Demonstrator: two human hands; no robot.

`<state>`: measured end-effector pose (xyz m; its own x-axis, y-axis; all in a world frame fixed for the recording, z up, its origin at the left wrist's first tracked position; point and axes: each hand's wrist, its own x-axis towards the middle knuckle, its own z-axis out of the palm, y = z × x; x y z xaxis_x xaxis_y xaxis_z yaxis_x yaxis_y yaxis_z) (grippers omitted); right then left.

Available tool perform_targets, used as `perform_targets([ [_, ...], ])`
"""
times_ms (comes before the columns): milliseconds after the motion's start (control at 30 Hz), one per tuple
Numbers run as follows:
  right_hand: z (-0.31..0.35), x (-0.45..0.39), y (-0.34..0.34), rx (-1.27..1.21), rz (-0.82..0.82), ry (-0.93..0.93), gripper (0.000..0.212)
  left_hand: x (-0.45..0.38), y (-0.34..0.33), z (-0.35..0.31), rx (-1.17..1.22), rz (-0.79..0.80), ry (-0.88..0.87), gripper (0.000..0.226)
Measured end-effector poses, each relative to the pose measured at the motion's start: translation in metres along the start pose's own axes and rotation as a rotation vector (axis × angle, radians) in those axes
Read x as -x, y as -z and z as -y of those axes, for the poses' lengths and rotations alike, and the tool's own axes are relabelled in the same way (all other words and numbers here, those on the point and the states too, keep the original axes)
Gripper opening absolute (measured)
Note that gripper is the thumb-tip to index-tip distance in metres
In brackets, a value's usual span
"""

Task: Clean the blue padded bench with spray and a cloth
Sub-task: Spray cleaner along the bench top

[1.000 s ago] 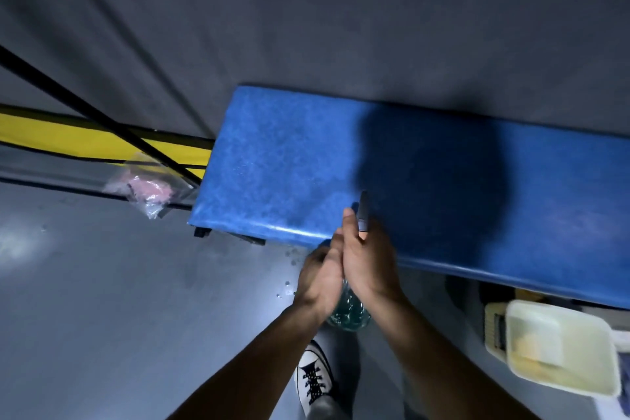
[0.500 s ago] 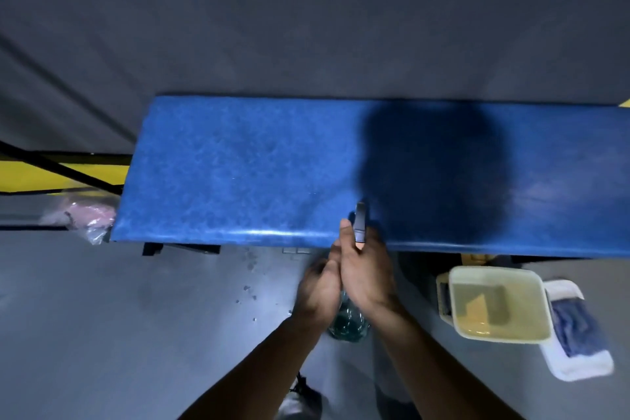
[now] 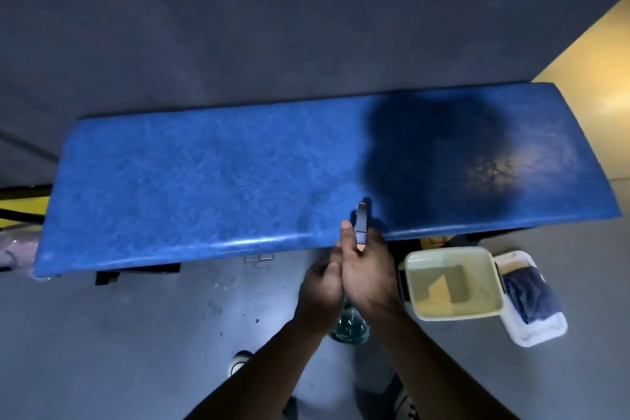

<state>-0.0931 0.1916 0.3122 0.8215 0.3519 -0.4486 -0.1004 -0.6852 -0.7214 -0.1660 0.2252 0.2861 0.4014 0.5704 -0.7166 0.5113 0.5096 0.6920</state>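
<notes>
A long blue padded bench (image 3: 211,181) stretches across the grey floor (image 3: 136,334), its vinyl mottled and glossy, a shadow darkening its right half. Both hands wrap a spray bottle (image 3: 351,326) at its near edge: right hand (image 3: 370,274) high by the nozzle, left hand (image 3: 318,290) lower. Beside them a cream bin (image 3: 453,283) seems empty (dim inside); a white tub (image 3: 535,327) holds a blue cloth (image 3: 530,297).

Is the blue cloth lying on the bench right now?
No, the blue cloth sits in a white container on the floor, beside the bench.
</notes>
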Motion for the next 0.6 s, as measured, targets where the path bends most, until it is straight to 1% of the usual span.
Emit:
perform_targets([
  [67, -0.004, -0.001, 0.011, -0.007, 0.011, 0.004, 0.056, 0.002, -0.011, -0.001, -0.001, 0.023, -0.014, 0.061],
  [100, -0.006, -0.002, 0.017, -0.023, 0.005, -0.001, 0.063, 0.003, -0.017, -0.001, -0.003, 0.040, -0.026, 0.064],
  [167, -0.010, -0.003, 0.029, -0.054, -0.032, -0.011, 0.085, 0.005, -0.031, -0.002, -0.019, 0.065, -0.051, 0.066],
  [200, -0.014, -0.006, 0.036, -0.058, -0.052, -0.026, 0.092, 0.007, -0.040, -0.003, -0.024, 0.080, -0.054, 0.066],
  [233, -0.016, -0.009, 0.045, -0.054, -0.067, -0.035, 0.091, 0.007, -0.050, -0.004, -0.025, 0.094, -0.050, 0.067],
  [333, -0.025, -0.022, 0.069, -0.056, -0.088, -0.056, 0.064, 0.008, -0.075, -0.012, -0.044, 0.120, -0.023, 0.072],
  [467, -0.041, -0.043, 0.096, -0.073, -0.069, -0.093, 0.044, 0.009, -0.109, -0.017, -0.072, 0.124, -0.044, 0.059],
  [500, -0.043, -0.047, 0.100, -0.072, -0.065, -0.099, 0.042, 0.008, -0.115, -0.017, -0.077, 0.119, -0.052, 0.058],
  [600, -0.054, -0.059, 0.119, -0.039, -0.055, -0.076, 0.057, 0.008, -0.140, -0.018, -0.083, 0.103, -0.051, 0.061],
])
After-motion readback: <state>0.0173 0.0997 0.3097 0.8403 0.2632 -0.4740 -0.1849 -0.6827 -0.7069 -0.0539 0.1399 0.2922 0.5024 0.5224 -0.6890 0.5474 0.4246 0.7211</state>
